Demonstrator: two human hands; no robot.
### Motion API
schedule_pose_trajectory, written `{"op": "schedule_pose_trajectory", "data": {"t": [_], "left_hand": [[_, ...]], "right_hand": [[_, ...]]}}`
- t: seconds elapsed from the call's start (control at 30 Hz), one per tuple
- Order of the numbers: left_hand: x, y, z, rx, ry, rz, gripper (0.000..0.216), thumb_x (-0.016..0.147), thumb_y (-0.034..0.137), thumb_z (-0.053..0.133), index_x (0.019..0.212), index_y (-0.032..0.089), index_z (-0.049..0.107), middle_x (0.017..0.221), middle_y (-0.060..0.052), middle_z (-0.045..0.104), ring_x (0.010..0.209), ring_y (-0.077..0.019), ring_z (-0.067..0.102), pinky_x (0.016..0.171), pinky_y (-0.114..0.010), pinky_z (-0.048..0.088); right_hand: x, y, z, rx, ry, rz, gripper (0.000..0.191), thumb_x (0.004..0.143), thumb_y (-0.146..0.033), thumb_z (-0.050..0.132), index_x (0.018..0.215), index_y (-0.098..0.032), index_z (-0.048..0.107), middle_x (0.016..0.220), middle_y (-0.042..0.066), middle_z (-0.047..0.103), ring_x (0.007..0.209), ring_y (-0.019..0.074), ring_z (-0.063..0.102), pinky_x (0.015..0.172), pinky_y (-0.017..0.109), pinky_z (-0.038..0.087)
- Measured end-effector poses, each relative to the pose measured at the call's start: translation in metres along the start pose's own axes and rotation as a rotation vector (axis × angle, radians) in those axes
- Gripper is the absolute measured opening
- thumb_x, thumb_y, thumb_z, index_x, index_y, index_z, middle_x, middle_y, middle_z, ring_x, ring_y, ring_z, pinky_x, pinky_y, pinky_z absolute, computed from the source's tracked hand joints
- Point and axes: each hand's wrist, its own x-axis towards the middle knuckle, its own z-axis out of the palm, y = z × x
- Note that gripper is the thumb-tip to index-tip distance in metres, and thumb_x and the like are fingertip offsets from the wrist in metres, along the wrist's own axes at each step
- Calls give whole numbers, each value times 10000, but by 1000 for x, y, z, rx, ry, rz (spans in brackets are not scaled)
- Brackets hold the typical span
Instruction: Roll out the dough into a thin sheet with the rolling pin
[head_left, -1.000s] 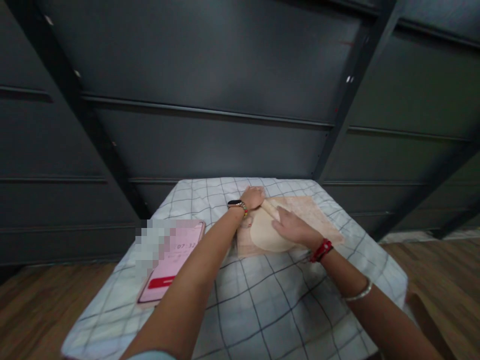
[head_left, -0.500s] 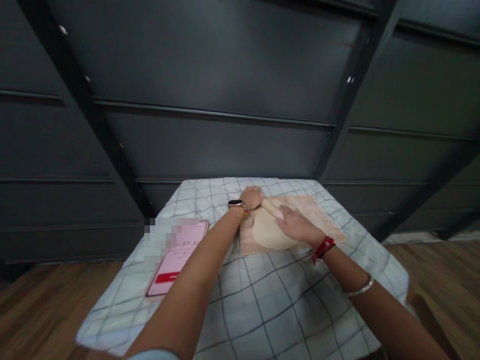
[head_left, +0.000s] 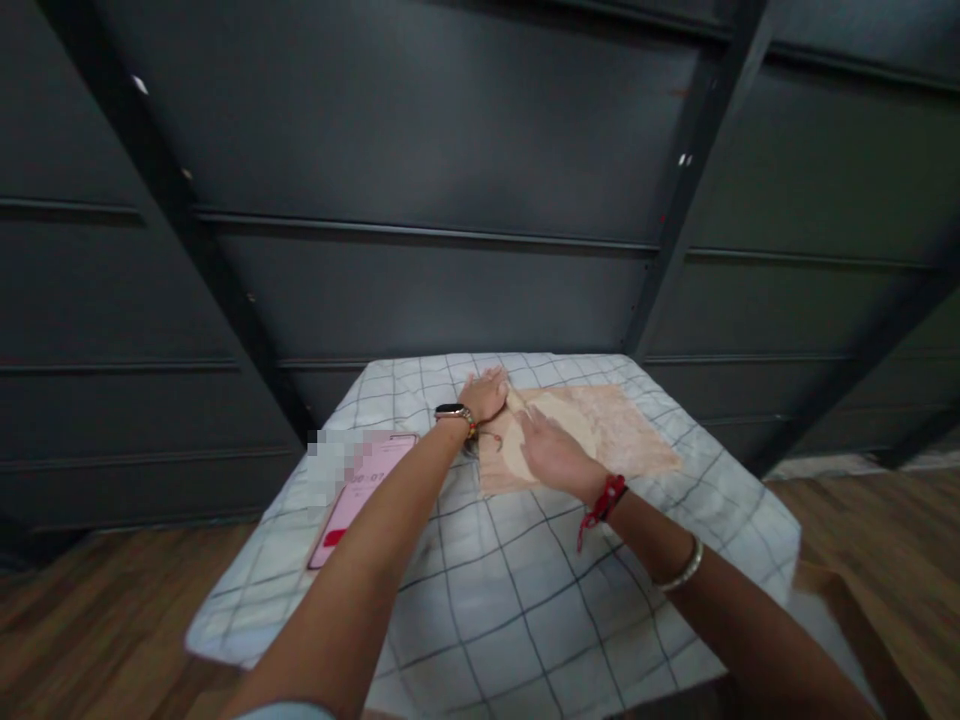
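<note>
A pale flat round of dough (head_left: pixel 568 420) lies on a wooden board (head_left: pixel 637 442) at the far end of a checked cloth (head_left: pixel 525 610). A wooden rolling pin (head_left: pixel 517 403) lies across the dough's left part, mostly hidden under my hands. My left hand (head_left: pixel 486 392) rests flat on the pin's far end with its fingers stretched out; a watch is on that wrist. My right hand (head_left: pixel 550 452) lies flat over the pin's near end and the dough, with a red thread and a bangle on that arm.
A pink phone (head_left: pixel 352 492) with a lit screen lies on the cloth to the left of the board. A dark metal wall (head_left: pixel 450 250) with slanted beams stands right behind the table. Wooden floor (head_left: pixel 90 620) shows on both sides.
Both hands have shifted slightly left and nearer with the pin, uncovering more dough on the right. My left hand has flattened from a curled grip. The camera view has drifted.
</note>
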Motion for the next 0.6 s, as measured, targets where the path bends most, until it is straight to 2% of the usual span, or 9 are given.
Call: {"op": "schedule_pose_trajectory", "data": {"t": [0.1, 0.23, 0.4, 0.6], "left_hand": [[-1, 4, -1, 53, 61, -3, 497, 977, 275, 186, 1371, 127, 450, 1479, -111, 383, 1390, -251, 287, 1130, -514, 182], [-6, 5, -6, 110, 94, 60, 459, 984, 278, 220, 1183, 117, 601, 1353, -132, 526, 1349, -284, 346, 1111, -525, 209], [-17, 2, -19, 154, 117, 193, 446, 986, 304, 255, 1053, 114, 653, 1314, -140, 550, 1328, -292, 368, 1078, -481, 276], [-48, 10, -29, 102, 161, 315, 468, 991, 327, 238, 1130, 114, 632, 1337, -118, 538, 1333, -259, 365, 1087, -422, 288]], "right_hand": [[2, 25, -5, 31, -78, 7, 571, 838, -27, 311, 1406, 14, 331, 1311, 250, 524, 1189, 250, 527, 971, 365, 425], [6, 51, -15, 25, -96, 56, 575, 827, -12, 327, 1400, 9, 352, 1142, 235, 627, 997, 239, 621, 851, 332, 480], [6, 81, -25, 74, 45, -4, 569, 759, 42, 370, 1313, -28, 480, 1147, 198, 636, 1059, 215, 580, 933, 329, 438], [-20, 107, -32, 187, 177, -199, 372, 879, -122, 433, 1208, -151, 604, 1173, 133, 643, 1081, 230, 573, 961, 399, 437]]}}
